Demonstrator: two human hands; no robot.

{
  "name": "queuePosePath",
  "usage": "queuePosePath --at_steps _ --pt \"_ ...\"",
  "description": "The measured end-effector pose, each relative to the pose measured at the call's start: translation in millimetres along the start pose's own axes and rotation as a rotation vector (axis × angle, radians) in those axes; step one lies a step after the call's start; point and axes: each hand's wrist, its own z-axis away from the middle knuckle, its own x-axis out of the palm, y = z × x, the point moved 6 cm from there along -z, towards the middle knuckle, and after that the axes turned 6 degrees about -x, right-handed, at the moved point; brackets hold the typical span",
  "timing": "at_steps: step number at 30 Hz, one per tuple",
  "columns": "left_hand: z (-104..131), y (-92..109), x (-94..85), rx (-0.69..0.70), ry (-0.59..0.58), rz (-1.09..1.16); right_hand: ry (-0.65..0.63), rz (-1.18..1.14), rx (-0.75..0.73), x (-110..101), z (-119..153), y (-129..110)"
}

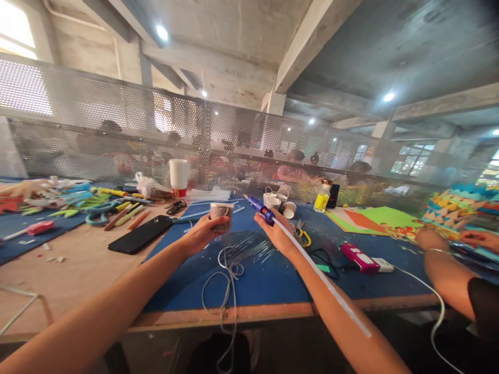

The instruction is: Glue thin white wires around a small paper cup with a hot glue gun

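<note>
A small grey-brown paper cup (221, 215) stands upright in my left hand (202, 232), with the fingers wrapped round its side. My right hand (276, 231) grips a blue hot glue gun (260, 209); its nozzle points up and left, toward the cup but apart from it. A long translucent glue stick (323, 278) runs back from the gun over my right forearm. Below and between my hands lie a coiled grey cord (233, 270) and thin clear strands on the blue mat (183, 291).
Small cups (289, 210), yellow-handled scissors (305, 237) and a yellow-labelled bottle (323, 196) are right of centre. A black phone (141, 235), blue scissors (97, 213) and stacked white cups (178, 176) are left. A person's arm (446, 270) is at the right, near a pink device (358, 257).
</note>
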Motion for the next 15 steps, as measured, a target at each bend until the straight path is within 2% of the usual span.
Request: queuePosePath --at_steps 3,8,15 --pt "3 2 3.6 -0.005 -0.015 0.006 -0.055 -0.181 0.004 7 5 -10" --pt "4 2 4.4 -0.009 -0.048 0.013 -0.109 -0.350 -0.002 17 9 -21" --pt "4 3 5.8 0.016 -0.101 0.028 -0.130 -0.366 -0.022 15 10 -28"
